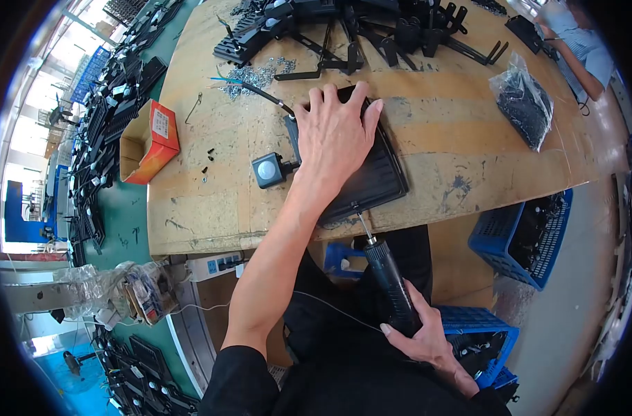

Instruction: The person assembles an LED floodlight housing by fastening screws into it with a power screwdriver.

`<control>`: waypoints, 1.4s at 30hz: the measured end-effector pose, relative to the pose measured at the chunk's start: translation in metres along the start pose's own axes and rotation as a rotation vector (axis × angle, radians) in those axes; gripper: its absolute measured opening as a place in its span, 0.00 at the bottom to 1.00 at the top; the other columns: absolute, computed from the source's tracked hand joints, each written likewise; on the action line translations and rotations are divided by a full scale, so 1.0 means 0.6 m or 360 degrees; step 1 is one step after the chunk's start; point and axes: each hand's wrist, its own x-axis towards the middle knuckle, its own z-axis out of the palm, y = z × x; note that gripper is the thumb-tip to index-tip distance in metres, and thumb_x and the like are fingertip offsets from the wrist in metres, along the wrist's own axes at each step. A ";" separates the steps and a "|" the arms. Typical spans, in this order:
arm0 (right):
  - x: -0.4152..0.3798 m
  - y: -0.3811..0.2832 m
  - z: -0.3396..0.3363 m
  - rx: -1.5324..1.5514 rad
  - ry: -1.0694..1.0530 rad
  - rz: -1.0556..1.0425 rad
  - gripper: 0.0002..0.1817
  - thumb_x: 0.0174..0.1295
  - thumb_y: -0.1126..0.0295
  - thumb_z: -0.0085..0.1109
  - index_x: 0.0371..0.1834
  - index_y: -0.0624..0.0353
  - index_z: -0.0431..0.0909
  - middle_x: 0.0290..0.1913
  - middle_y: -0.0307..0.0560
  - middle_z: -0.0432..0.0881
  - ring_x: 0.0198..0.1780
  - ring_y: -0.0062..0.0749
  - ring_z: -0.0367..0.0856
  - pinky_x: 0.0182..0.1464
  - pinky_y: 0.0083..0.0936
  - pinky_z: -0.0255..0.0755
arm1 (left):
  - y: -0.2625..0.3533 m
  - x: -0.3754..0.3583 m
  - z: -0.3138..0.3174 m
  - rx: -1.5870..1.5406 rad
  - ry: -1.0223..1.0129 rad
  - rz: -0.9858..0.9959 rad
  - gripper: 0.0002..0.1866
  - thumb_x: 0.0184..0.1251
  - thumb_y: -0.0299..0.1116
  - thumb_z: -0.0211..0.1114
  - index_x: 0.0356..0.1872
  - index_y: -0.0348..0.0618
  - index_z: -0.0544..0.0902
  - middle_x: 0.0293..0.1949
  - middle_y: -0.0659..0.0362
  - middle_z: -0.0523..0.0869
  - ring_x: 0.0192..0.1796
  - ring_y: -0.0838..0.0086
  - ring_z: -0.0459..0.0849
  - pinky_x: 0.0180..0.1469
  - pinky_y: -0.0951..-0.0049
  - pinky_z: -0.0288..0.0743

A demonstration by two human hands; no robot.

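Observation:
My left hand (335, 132) lies on a black lamp housing (371, 173), its fingers spread over the far part. A white-domed sensor (267, 170) sticks out at the housing's left side, and a cable (260, 92) with coloured wire ends runs out beyond my fingers. Below the table edge, my right hand (423, 333) is wrapped round a black electric screwdriver (392, 284). The screwdriver's bit meets the housing's near edge, close to a small fitting there. My left palm hides part of the housing.
An orange box (151, 149) sits at the table's left edge, near loose screws (208, 161). Black brackets (350, 55) and metal hardware (260, 76) lie at the back. A bag of black parts (525, 104) is right. Blue crates (520, 239) stand below; a person (586, 55) is at far right.

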 end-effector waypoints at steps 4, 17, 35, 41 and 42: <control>0.000 -0.013 0.010 -0.0184 0.0038 0.0012 0.49 0.61 0.71 0.76 0.84 0.65 0.58 0.56 0.61 0.90 0.54 0.45 0.93 0.60 0.34 0.83 | 0.001 0.000 0.003 -0.0002 0.0011 -0.0001 0.24 0.83 0.54 0.57 0.66 0.52 0.84 0.52 0.42 0.85 0.58 0.47 0.81 0.61 0.44 0.71; -0.005 -0.004 0.032 -0.0143 0.0111 -0.0095 0.48 0.60 0.74 0.75 0.83 0.68 0.59 0.58 0.63 0.89 0.56 0.44 0.92 0.61 0.33 0.83 | -0.003 -0.001 0.004 -0.0063 0.0021 0.0001 0.24 0.82 0.51 0.58 0.67 0.50 0.84 0.54 0.42 0.84 0.60 0.47 0.80 0.63 0.43 0.69; -0.010 -0.045 0.034 0.0832 -0.0055 0.0519 0.47 0.67 0.71 0.73 0.86 0.66 0.56 0.37 0.41 0.81 0.25 0.17 0.78 0.28 0.19 0.73 | 0.001 -0.002 -0.004 -0.0072 0.0031 0.0011 0.22 0.81 0.49 0.58 0.65 0.50 0.86 0.51 0.42 0.85 0.57 0.47 0.81 0.62 0.44 0.70; -0.002 -0.026 0.026 0.1154 -0.0219 0.0514 0.44 0.66 0.73 0.70 0.84 0.65 0.58 0.35 0.45 0.81 0.23 0.24 0.80 0.24 0.22 0.74 | 0.003 -0.005 0.001 -0.0073 0.0085 0.0025 0.22 0.81 0.49 0.58 0.65 0.50 0.86 0.51 0.41 0.84 0.57 0.47 0.81 0.62 0.44 0.70; 0.000 -0.022 0.021 0.1154 -0.0227 0.0505 0.44 0.66 0.73 0.70 0.84 0.65 0.58 0.35 0.45 0.81 0.23 0.24 0.80 0.24 0.22 0.74 | 0.003 -0.005 0.000 -0.0076 0.0089 0.0028 0.22 0.81 0.49 0.58 0.65 0.50 0.86 0.51 0.41 0.84 0.57 0.46 0.81 0.62 0.44 0.70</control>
